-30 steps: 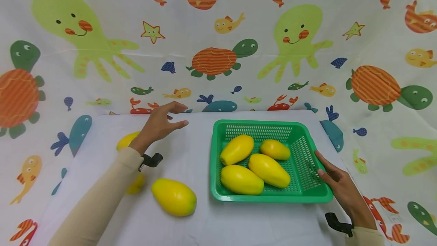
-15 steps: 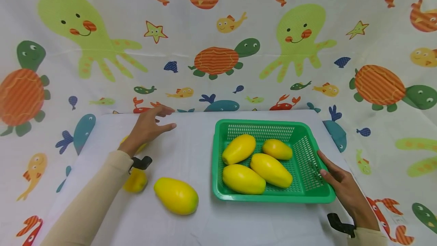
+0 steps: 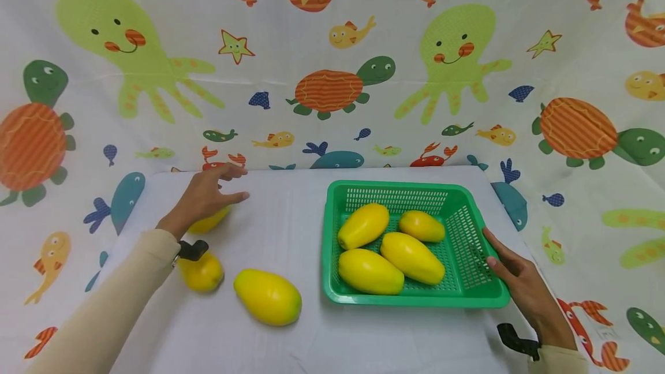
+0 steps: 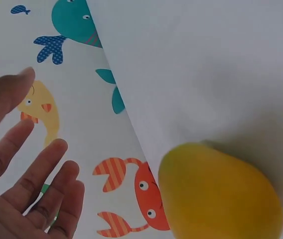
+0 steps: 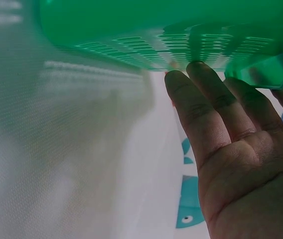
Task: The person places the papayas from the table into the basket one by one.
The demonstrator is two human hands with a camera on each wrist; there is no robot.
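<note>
My left hand (image 3: 200, 198), fingers parted and holding nothing, is over the left of the table. Beyond its wrist a yellow fruit (image 3: 209, 224) is partly hidden by the hand. Another yellow fruit (image 3: 202, 273) lies near the forearm, and a larger mango-like one with a greenish end (image 3: 267, 297) lies to its right. In the left wrist view a yellow fruit (image 4: 221, 194) sits apart from the fingers. My right hand (image 3: 525, 281) grips the right rim of a green plastic basket (image 3: 410, 300), thumb on the rim, fingers against its outer side. Several yellow papaya-like fruits (image 3: 371, 272) lie inside.
A white table (image 3: 291, 235) carries the basket and loose fruit. Behind it and at the sides hangs a cloth (image 3: 291, 33) printed with sea animals. A black wrist device (image 3: 192, 250) is strapped at my left wrist and another (image 3: 514, 339) at my right.
My left hand has moved left and slightly down, back from the table's middle toward the loose fruit, uncovering more of the fruit near the wrist. The right hand and basket look unmoved.
</note>
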